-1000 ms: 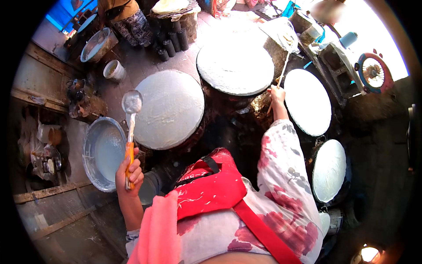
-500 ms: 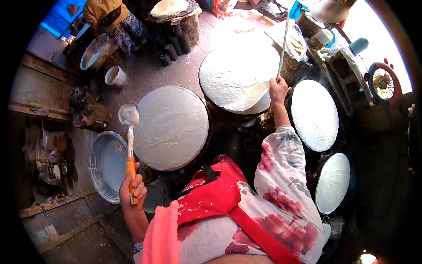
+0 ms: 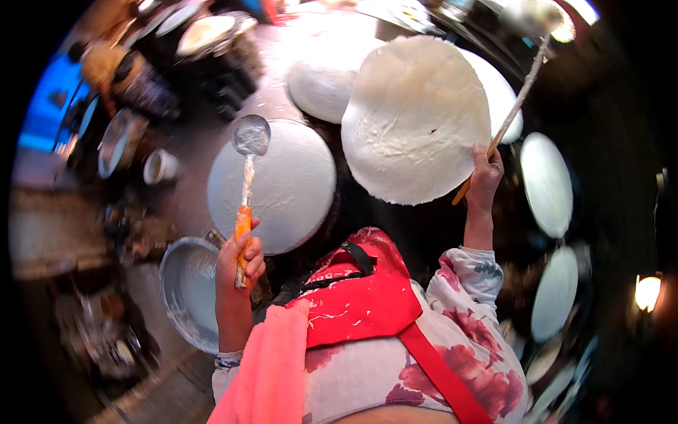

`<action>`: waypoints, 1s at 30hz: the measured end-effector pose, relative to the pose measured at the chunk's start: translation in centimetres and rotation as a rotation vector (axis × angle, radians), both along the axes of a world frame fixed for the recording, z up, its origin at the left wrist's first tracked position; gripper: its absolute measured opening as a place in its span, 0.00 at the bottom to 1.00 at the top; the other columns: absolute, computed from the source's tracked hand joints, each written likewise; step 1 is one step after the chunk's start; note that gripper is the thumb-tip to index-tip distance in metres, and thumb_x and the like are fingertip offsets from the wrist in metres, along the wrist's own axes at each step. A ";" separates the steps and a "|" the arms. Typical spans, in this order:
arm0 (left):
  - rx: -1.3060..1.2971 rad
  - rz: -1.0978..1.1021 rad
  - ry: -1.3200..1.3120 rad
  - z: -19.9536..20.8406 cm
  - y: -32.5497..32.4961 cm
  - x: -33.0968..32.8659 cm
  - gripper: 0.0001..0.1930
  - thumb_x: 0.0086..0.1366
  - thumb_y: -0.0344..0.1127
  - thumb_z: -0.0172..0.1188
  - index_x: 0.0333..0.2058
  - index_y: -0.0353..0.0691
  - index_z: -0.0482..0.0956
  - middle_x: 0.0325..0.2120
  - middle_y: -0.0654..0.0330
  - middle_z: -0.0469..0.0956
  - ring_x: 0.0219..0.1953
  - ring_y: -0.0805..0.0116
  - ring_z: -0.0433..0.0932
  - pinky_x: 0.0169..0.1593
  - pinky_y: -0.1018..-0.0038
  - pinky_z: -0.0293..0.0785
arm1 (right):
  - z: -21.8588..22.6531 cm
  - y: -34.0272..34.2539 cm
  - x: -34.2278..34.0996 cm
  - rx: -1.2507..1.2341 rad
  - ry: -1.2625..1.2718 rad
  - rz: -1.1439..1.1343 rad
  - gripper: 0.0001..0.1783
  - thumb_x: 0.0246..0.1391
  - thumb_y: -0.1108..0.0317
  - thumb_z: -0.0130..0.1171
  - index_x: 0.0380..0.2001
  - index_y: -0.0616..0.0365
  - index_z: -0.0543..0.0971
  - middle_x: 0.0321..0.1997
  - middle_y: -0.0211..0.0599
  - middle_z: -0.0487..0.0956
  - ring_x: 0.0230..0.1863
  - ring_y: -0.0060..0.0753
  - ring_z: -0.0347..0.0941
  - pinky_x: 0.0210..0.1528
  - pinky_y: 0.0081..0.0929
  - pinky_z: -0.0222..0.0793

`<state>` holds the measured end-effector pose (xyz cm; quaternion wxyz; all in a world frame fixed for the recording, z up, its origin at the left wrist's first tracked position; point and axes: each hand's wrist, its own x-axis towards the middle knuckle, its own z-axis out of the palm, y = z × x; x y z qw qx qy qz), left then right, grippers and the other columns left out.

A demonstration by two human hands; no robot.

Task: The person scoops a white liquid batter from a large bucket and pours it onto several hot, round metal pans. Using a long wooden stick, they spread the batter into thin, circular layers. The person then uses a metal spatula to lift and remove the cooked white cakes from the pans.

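Note:
My left hand (image 3: pixel 240 260) is wrapped round the orange handle of a metal ladle (image 3: pixel 248 184). The ladle is held upright, its batter-coated bowl over a round griddle covered in white batter (image 3: pixel 296 187). To the right, a large, thin, round flatbread (image 3: pixel 417 116) hangs raised, with a small dark hole in it. My right hand (image 3: pixel 484 175) is closed round a long wooden stick (image 3: pixel 521 100) and meets the flatbread's right edge, seemingly pinching it. Below and left of the griddle sits a grey basin (image 3: pixel 171 286) holding pale liquid batter.
More white rounds lie at the far middle (image 3: pixel 321 88), far right (image 3: pixel 503 92) and right side (image 3: pixel 547 185). A person (image 3: pixel 134 78) bends over a basin (image 3: pixel 113 145) at the far left, near a white bucket (image 3: pixel 162 167). A lamp (image 3: pixel 647 292) glows at right.
The flatbread has come up off the far griddle and hangs beside my right hand, which has moved right with the stick. The ladle has shifted right, over the near griddle. The view has turned.

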<state>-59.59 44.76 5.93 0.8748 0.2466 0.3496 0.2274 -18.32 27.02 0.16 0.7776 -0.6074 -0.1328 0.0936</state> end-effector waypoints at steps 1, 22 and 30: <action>-0.007 -0.082 -0.006 -0.3 0.4 0.0 0.18 0.68 0.37 0.45 0.53 0.36 0.63 0.18 0.65 0.63 0.10 0.79 0.63 0.14 0.82 0.61 | 0.4 -3.8 -1.7 -0.098 -0.032 -0.086 0.07 0.54 0.69 0.55 0.31 0.64 0.74 0.27 0.25 0.73 0.30 0.15 0.65 0.34 0.17 0.63; -0.354 -1.054 -0.019 -0.6 -1.2 8.5 0.18 0.67 0.36 0.46 0.53 0.35 0.64 0.18 0.67 0.61 0.12 0.80 0.59 0.14 0.82 0.56 | 27.5 -45.9 -31.1 -2.425 -0.274 -0.472 0.06 0.51 0.70 0.47 0.32 0.54 0.72 0.33 0.43 0.77 0.34 0.49 0.76 0.35 0.43 0.70; -0.267 -1.077 0.032 1.7 -5.1 9.7 0.19 0.66 0.35 0.47 0.53 0.34 0.63 0.18 0.67 0.60 0.12 0.80 0.58 0.14 0.83 0.55 | 2.3 -44.5 -43.7 -2.129 0.253 -0.562 0.07 0.53 0.67 0.49 0.35 0.54 0.69 0.36 0.41 0.71 0.31 0.50 0.75 0.33 0.45 0.71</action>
